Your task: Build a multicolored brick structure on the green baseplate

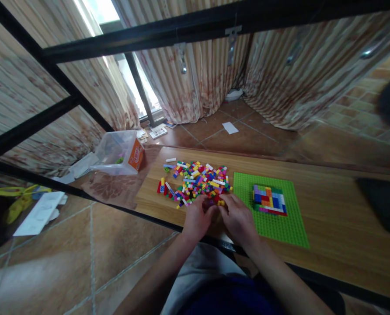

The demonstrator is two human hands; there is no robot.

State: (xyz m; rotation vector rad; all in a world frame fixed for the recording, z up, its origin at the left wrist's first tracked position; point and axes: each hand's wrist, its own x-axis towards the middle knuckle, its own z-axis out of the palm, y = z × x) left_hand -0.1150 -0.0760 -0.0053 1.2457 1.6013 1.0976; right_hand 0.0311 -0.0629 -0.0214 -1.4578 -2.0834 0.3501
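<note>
Both hands meet at the near edge of a loose pile of small coloured building bricks (201, 177) on a wooden table. My left hand (196, 218) is closed, its thumb and fingers curled around a dark purple brick (211, 202). Close beside it, my right hand (239, 217) is pinched at a small yellow brick (221, 203); the fingers partly cover what they grip. To the right lies a green baseplate (288, 225). On it stands a low, square, multicoloured brick build (269, 200).
The long wooden table (332, 201) carries a dark phone-like slab (383, 203) at its right. A clear plastic box (116, 148) with an orange label sits beyond the left end. Black metal bars (142, 37) cross in front of striped curtains (198, 83).
</note>
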